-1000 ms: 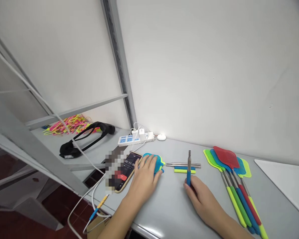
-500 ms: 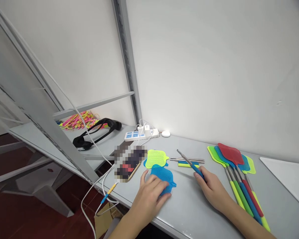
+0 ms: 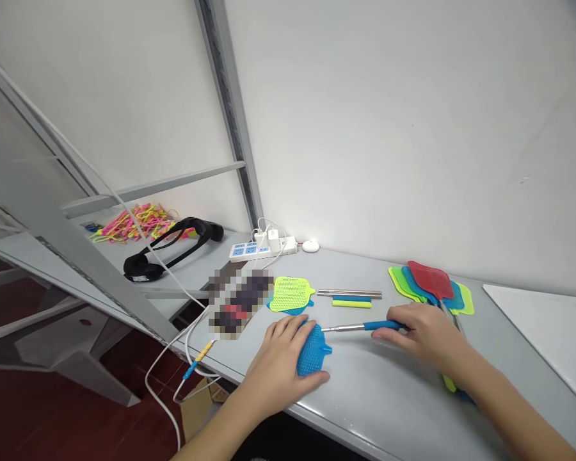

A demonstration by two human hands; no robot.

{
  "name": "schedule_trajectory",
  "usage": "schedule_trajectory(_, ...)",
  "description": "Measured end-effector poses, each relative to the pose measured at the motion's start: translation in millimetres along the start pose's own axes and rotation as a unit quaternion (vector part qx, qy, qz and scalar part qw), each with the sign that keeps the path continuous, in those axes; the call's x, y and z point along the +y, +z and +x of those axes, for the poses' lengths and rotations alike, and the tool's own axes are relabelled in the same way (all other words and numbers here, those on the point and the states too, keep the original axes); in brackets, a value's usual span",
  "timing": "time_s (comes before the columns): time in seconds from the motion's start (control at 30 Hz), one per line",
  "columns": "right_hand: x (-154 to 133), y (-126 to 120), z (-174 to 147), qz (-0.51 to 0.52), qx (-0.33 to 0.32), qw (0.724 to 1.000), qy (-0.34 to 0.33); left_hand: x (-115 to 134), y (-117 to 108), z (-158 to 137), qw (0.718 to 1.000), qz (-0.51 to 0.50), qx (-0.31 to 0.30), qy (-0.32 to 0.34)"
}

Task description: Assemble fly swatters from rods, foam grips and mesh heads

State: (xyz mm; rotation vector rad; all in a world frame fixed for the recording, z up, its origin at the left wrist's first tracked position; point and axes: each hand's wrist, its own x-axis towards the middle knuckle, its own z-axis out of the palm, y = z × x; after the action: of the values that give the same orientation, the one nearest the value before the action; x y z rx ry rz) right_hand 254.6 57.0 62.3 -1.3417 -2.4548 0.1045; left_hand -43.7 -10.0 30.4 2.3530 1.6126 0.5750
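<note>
My left hand (image 3: 279,365) is closed around the left edge of a blue mesh fly swatter head (image 3: 312,353), with its fingers at the far side and the thumb at the near side. Its stubby socket points right. My right hand (image 3: 415,330) grips the blue handle (image 3: 383,325) of a metal telescopic rod (image 3: 344,328). The rod lies level, its tip by the far right corner of the blue head. Beyond it are a yellow swatter head (image 3: 292,294) on a blue one, several bare metal rods (image 3: 349,293), and a yellow grip tube (image 3: 352,304) beside a blue one.
Assembled fly swatters (image 3: 431,280) lie stacked on the right, partly behind my right arm, near a white board (image 3: 542,339). A power strip (image 3: 264,250) and a white puck (image 3: 310,246) sit by the wall. Shelf posts, cables and a black headset (image 3: 175,251) are left.
My right hand has moved right and turned the rod from slanting upward to nearly level, its tip now beside the blue head. My left hand has shifted to the head's left edge.
</note>
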Motion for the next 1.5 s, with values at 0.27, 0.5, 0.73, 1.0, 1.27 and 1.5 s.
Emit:
schedule_trajectory(0.27,-2,-4,-5,-0.004,-0.080,0.997,0.012,2,-1,1,0.999,-0.028,0.018,-0.005)
schedule_trajectory(0.5,-3,-4,-3,0.077,-0.075,0.994,0.008,-4,-7,0,0.995,-0.073,0.045,-0.042)
schedule_trajectory(0.73,-10,-1,-1,0.067,-0.072,0.995,0.013,-11,-10,1,0.988,-0.125,0.063,-0.070)
schedule_trajectory(1.0,-5,0,-1,0.103,0.013,0.995,-0.003,-19,-8,2,0.982,-0.140,0.092,-0.088)
schedule_trajectory(1.27,-12,3,0,0.091,0.014,0.995,-0.025,-21,-8,2,0.981,-0.144,0.105,-0.071)
schedule_trajectory(1.5,-11,5,-3,0.056,0.073,0.992,-0.089,-20,-8,3,0.981,-0.151,0.097,-0.073)
